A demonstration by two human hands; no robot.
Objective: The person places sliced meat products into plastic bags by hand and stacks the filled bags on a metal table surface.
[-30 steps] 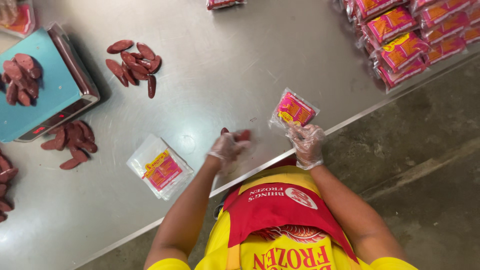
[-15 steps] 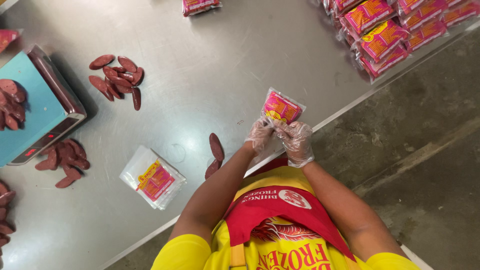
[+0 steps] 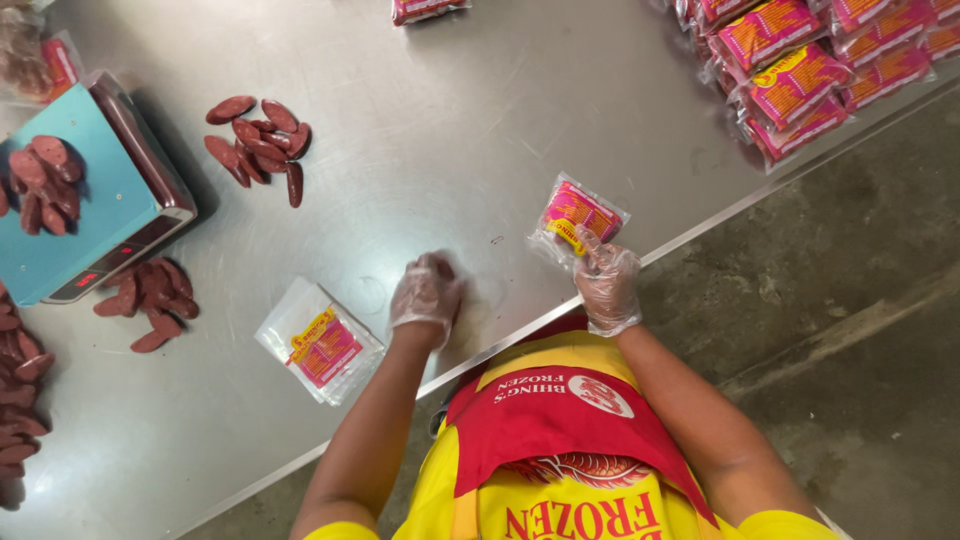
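On the steel table (image 3: 450, 120), seen from your head camera, your gloved right hand (image 3: 605, 285) pinches the edge of a small clear pouch with a pink and yellow label (image 3: 575, 212), which lies near the table's front edge. Your left hand (image 3: 428, 292) rests curled on the bare steel, well apart from the right; whether it covers a sausage piece cannot be told. Keep the pouch mouth toward your left hand, and hold it by the rim. Empty pouches (image 3: 320, 342) lie just left, loose sausage pieces (image 3: 260, 140) beyond, and the blue scale (image 3: 85, 215) farther left.
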